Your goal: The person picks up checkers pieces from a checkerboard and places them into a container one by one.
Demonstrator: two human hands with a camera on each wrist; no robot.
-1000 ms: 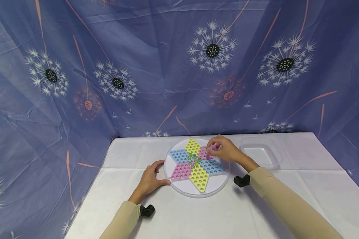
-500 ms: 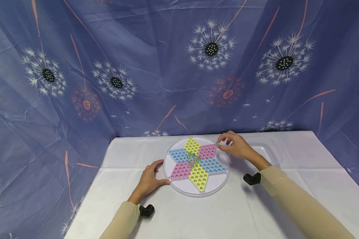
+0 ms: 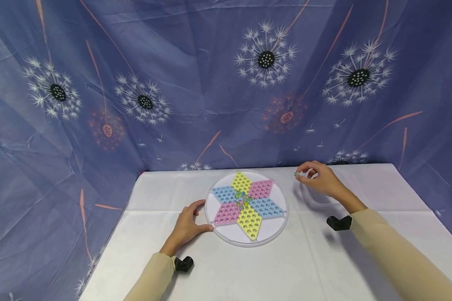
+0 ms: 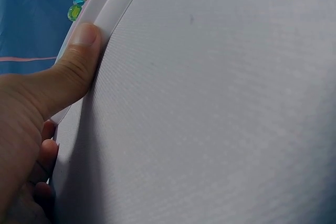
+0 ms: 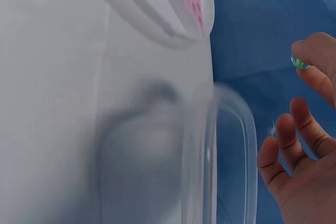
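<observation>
A round white Chinese checkers board (image 3: 226, 233) with a yellow, pink and blue star lies on the table; several glass marbles (image 3: 245, 200) cluster at its centre. My left hand (image 3: 186, 225) holds the board's left rim, its thumb (image 4: 81, 56) against the edge in the left wrist view and the other fingers curled beside it. Right of the board, my right hand (image 3: 319, 180) pinches a green marble (image 5: 300, 63) between thumb and index finger, with the other fingers loosely bent. It hovers above a clear plastic container (image 3: 312, 202), partly covering it.
White cloth (image 3: 263, 271) covers the table. Blue dandelion-patterned fabric (image 3: 211, 83) hangs behind it and along the left side. A black wrist-worn device (image 3: 339, 223) sits below my right wrist, another (image 3: 183, 264) by the left.
My right hand has moved right, from over the board's upper pink section to over the clear container, carrying the marble. The left hand has stayed at the rim.
</observation>
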